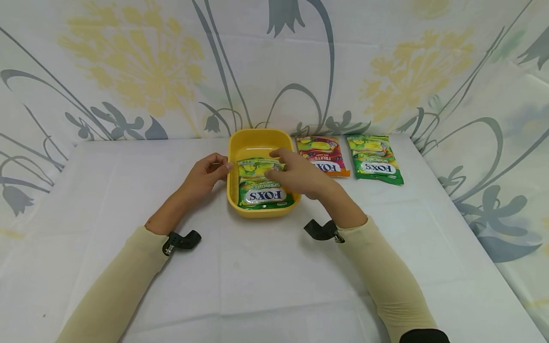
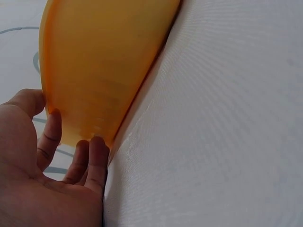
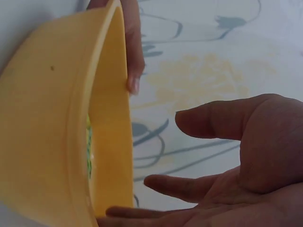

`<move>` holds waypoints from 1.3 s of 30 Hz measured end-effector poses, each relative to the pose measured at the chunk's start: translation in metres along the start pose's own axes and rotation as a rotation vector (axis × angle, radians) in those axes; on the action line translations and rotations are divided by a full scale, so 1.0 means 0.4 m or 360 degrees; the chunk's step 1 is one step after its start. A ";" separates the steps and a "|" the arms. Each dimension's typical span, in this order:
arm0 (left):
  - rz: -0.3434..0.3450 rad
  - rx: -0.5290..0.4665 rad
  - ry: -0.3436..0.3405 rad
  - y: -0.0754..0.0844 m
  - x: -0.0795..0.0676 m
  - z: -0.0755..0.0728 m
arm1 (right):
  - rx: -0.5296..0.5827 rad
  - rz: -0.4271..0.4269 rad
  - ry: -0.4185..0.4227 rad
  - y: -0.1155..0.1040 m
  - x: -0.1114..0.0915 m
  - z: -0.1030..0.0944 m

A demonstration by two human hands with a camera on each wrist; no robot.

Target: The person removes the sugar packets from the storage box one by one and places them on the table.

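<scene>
A yellow plastic tub (image 1: 259,138) stands on the table. Inside it lies a green and yellow FOX'S candy bag (image 1: 263,196), its print upside down in the head view. My left hand (image 1: 205,177) holds the tub's left side, thumb at the rim and fingertips against the outer wall (image 2: 109,71). Over the tub's right side reaches my right hand (image 1: 302,176), its thumb and fingers spread apart above the bag. In the right wrist view nothing is between that hand's thumb and fingers (image 3: 180,188). The right hand hides part of the bag.
Right of the tub lie a red and orange FOX'S Fruits bag (image 1: 323,155) and another green FOX'S bag (image 1: 375,159). White cloth (image 1: 240,286) covers the table. A flower-patterned cloth (image 1: 257,62) rises behind it.
</scene>
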State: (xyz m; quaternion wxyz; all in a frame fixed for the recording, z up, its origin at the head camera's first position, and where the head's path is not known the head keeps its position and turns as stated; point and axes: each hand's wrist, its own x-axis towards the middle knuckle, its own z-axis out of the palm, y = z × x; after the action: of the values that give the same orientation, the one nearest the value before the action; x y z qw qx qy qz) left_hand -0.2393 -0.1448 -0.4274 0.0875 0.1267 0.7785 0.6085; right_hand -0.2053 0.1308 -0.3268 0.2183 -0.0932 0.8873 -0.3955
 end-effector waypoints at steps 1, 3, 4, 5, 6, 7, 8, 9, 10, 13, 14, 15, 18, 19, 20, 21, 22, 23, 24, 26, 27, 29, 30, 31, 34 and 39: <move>-0.0001 -0.0001 0.0000 0.000 0.000 0.000 | 0.0005 0.0011 -0.0005 -0.001 0.001 0.004; -0.0007 -0.0001 0.0000 0.001 0.000 0.001 | 0.0045 0.0036 -0.0011 -0.001 0.005 0.012; -0.0009 -0.0003 -0.0001 0.002 -0.001 0.001 | 0.0071 0.0049 -0.0012 -0.001 0.007 0.016; -0.0011 -0.0004 -0.0001 0.003 -0.002 0.001 | 0.0087 0.0056 -0.0011 -0.001 0.009 0.019; -0.0010 -0.0002 -0.0002 0.004 -0.003 0.001 | 0.0106 0.0069 -0.0010 -0.002 0.011 0.022; -0.0010 -0.0002 -0.0002 0.005 -0.003 0.001 | 0.0121 0.0082 -0.0008 -0.002 0.014 0.026; -0.0011 -0.0002 -0.0001 0.005 -0.004 0.000 | 0.0152 0.0092 -0.0008 -0.001 0.017 0.029; -0.0012 -0.0002 -0.0001 0.005 -0.004 0.000 | 0.0177 0.0102 -0.0008 -0.001 0.021 0.033; -0.0014 -0.0001 -0.0002 0.006 -0.004 0.000 | 0.0193 0.0111 -0.0007 -0.001 0.023 0.036; -0.0024 0.0009 -0.0003 0.006 -0.003 0.000 | 0.0223 0.0141 0.0012 0.001 0.030 0.042; -0.0028 0.0011 -0.0003 0.006 -0.003 -0.001 | 0.0229 0.0145 0.0018 0.002 0.031 0.043; -0.0031 0.0015 -0.0003 0.007 -0.002 0.000 | 0.0223 0.0152 0.0025 0.002 0.031 0.043; -0.0032 0.0012 -0.0001 0.006 -0.001 0.000 | 0.0181 0.0171 0.0043 0.006 0.031 0.044; -0.0030 0.0011 0.0000 0.005 -0.001 0.000 | 0.0163 0.0169 0.0041 0.007 0.031 0.044; -0.0030 0.0008 0.0002 0.005 -0.001 0.000 | 0.0132 0.0164 0.0035 0.008 0.031 0.045; -0.0028 0.0002 0.0003 0.004 -0.001 0.000 | 0.0098 0.0157 0.0024 0.008 0.030 0.046; -0.0023 0.0000 0.0002 0.005 -0.002 0.000 | 0.0066 0.0146 0.0012 0.009 0.029 0.047; -0.0019 -0.0002 0.0001 0.006 -0.003 0.000 | 0.0036 0.0133 -0.0001 0.009 0.028 0.049; -0.0015 -0.0005 -0.0002 0.007 -0.003 0.000 | 0.0018 0.0113 -0.0013 0.008 0.028 0.050; -0.0013 -0.0003 -0.0003 0.009 -0.004 0.001 | -0.0011 0.0088 -0.0030 0.008 0.027 0.052; -0.0014 -0.0001 -0.0004 0.010 -0.004 0.001 | -0.0007 0.0080 -0.0036 0.008 0.027 0.053; -0.0021 0.0005 -0.0005 0.010 -0.004 0.001 | 0.0025 0.0073 -0.0042 0.007 0.028 0.054; -0.0025 0.0010 -0.0004 0.011 -0.004 0.001 | 0.0041 0.0071 -0.0040 0.007 0.028 0.055; -0.0029 0.0015 -0.0002 0.011 -0.004 0.001 | 0.0062 0.0074 -0.0037 0.008 0.029 0.055; -0.0034 0.0025 -0.0004 0.011 -0.004 0.001 | 0.0133 0.0077 -0.0022 0.011 0.031 0.054; -0.0025 0.0023 -0.0006 0.008 -0.005 0.000 | 0.0234 0.0040 0.0007 0.017 0.035 0.058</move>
State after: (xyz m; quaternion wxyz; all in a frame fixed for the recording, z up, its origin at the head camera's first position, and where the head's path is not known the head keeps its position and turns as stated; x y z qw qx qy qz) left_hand -0.2370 -0.1447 -0.4242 0.0929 0.1222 0.7836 0.6020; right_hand -0.2071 0.1156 -0.3500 0.2274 -0.0648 0.8575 -0.4570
